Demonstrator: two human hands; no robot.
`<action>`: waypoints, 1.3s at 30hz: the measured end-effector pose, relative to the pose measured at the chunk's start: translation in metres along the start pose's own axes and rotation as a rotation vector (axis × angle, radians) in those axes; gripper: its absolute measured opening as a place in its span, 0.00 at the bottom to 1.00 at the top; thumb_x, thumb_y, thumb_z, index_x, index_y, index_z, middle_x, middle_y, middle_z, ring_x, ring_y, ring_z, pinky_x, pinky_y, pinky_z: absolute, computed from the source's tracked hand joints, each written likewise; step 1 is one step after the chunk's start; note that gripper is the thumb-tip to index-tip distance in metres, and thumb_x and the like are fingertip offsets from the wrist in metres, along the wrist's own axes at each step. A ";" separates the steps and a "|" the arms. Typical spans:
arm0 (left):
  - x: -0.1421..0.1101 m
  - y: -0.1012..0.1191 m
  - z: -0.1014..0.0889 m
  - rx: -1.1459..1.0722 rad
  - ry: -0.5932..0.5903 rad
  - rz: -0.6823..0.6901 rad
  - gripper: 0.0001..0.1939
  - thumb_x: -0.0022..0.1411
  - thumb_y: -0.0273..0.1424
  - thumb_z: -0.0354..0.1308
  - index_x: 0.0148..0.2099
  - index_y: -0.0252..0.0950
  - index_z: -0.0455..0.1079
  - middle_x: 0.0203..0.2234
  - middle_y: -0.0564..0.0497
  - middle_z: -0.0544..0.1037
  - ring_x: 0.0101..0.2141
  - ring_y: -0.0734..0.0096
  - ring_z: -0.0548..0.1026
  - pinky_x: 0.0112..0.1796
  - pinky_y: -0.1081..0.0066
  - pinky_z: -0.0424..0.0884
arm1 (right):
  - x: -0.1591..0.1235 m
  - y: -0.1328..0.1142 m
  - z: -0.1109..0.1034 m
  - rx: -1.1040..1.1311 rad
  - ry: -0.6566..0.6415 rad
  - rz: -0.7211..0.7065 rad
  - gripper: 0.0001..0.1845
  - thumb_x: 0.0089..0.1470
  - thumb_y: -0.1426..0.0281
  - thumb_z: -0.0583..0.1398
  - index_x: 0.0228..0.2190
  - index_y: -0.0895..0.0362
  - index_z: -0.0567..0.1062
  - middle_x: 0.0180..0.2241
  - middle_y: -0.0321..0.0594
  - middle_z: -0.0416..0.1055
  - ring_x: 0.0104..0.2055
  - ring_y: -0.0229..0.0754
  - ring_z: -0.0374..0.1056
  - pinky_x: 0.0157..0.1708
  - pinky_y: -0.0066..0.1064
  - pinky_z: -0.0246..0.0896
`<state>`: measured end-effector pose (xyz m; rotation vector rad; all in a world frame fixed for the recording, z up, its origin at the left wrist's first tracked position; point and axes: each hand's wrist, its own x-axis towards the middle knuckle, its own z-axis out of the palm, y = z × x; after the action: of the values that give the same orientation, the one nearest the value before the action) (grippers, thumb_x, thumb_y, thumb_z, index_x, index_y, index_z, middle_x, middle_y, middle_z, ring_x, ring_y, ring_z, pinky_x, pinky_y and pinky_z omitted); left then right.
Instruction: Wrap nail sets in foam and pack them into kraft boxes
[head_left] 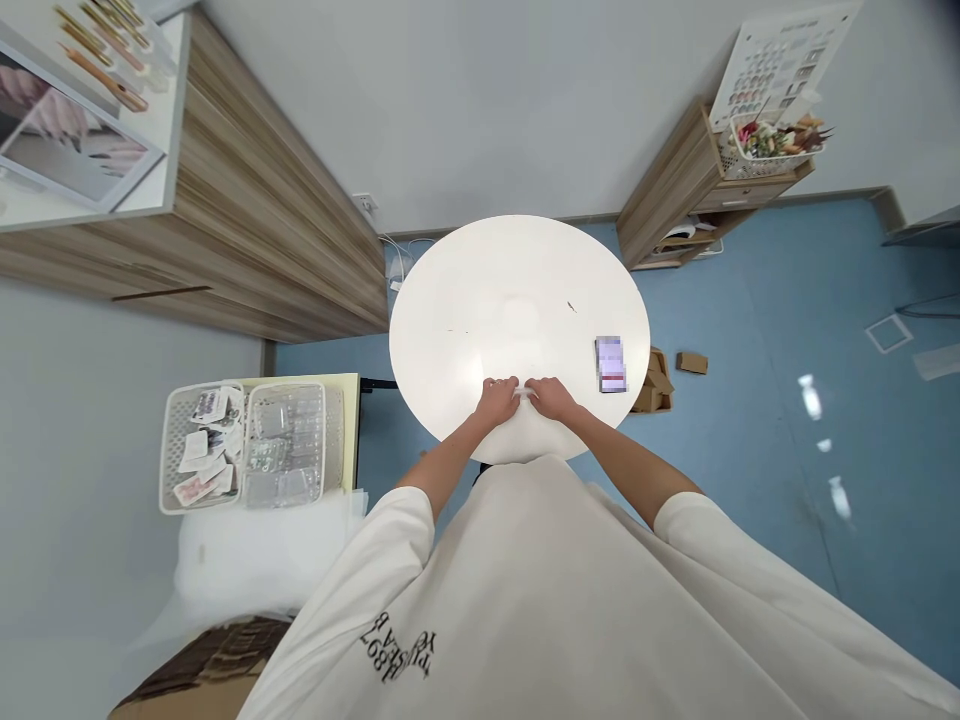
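Note:
Both of my hands are close together over the near part of a round white table point(517, 270). My left hand point(498, 401) has its fingers curled in, and my right hand point(552, 398) mirrors it a short gap away. Between the fingertips runs a small, pale, strip-like thing point(523, 391), gripped at its two ends. Its kind is too small to make out against the white tabletop. To the right of my right hand lies a phone point(611, 364) with its screen lit and blurred.
Small dark marks point(571, 307) show on the tabletop. White baskets point(324, 440) with clear boxes and packets stand at the left, beside a wood-grain cabinet point(285, 200). A smaller cabinet point(675, 180) stands back right. Cardboard boxes point(654, 385) lie on the blue floor.

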<state>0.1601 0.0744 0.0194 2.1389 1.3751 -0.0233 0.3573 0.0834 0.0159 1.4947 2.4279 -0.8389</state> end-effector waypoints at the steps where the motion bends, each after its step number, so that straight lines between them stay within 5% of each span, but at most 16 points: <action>1: 0.003 -0.001 0.000 0.012 0.015 -0.008 0.14 0.71 0.32 0.45 0.54 0.39 0.66 0.42 0.46 0.77 0.46 0.59 0.73 0.56 0.55 0.57 | 0.005 0.001 -0.001 0.008 -0.006 0.016 0.17 0.66 0.70 0.50 0.52 0.56 0.72 0.44 0.46 0.76 0.46 0.50 0.69 0.47 0.37 0.55; 8: 0.021 -0.004 0.006 0.169 0.110 -0.054 0.22 0.66 0.28 0.49 0.62 0.39 0.63 0.64 0.40 0.63 0.66 0.52 0.57 0.62 0.50 0.51 | 0.039 0.014 -0.005 0.002 0.013 0.119 0.20 0.65 0.67 0.53 0.54 0.55 0.74 0.60 0.50 0.64 0.58 0.55 0.60 0.56 0.45 0.55; 12: 0.021 -0.007 0.013 0.217 0.055 -0.041 0.35 0.59 0.28 0.56 0.68 0.37 0.55 0.66 0.38 0.60 0.68 0.50 0.51 0.64 0.46 0.46 | 0.050 0.019 -0.002 -0.016 0.002 0.146 0.21 0.66 0.65 0.52 0.55 0.53 0.75 0.60 0.50 0.63 0.60 0.56 0.57 0.58 0.47 0.53; 17: 0.024 -0.013 0.020 0.239 0.017 -0.060 0.38 0.58 0.27 0.56 0.70 0.37 0.52 0.67 0.37 0.58 0.69 0.49 0.50 0.65 0.46 0.44 | 0.052 0.017 0.005 -0.042 0.030 0.152 0.22 0.66 0.65 0.51 0.57 0.54 0.72 0.61 0.51 0.62 0.60 0.55 0.58 0.59 0.46 0.51; 23: 0.027 -0.019 0.020 0.237 -0.011 -0.043 0.40 0.57 0.31 0.59 0.70 0.37 0.52 0.67 0.37 0.57 0.67 0.46 0.52 0.64 0.46 0.46 | 0.030 0.013 0.014 -0.079 0.115 0.095 0.28 0.64 0.63 0.53 0.63 0.59 0.63 0.66 0.53 0.56 0.67 0.57 0.49 0.63 0.47 0.43; 32: 0.001 -0.013 0.021 0.184 -0.046 0.083 0.40 0.57 0.32 0.60 0.70 0.36 0.52 0.59 0.36 0.65 0.62 0.45 0.60 0.66 0.46 0.39 | -0.013 0.001 0.029 -0.073 0.034 -0.039 0.32 0.58 0.67 0.58 0.63 0.53 0.63 0.67 0.48 0.57 0.69 0.58 0.47 0.65 0.53 0.38; 39: -0.034 -0.002 0.023 0.188 -0.050 0.119 0.28 0.59 0.34 0.58 0.61 0.35 0.62 0.52 0.38 0.70 0.56 0.49 0.66 0.65 0.48 0.40 | -0.033 -0.006 0.036 -0.066 0.015 -0.107 0.28 0.56 0.69 0.59 0.58 0.56 0.66 0.63 0.51 0.63 0.67 0.56 0.52 0.64 0.50 0.39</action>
<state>0.1497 0.0363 0.0106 2.3556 1.2575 -0.1641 0.3626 0.0365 0.0018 1.3643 2.5396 -0.7610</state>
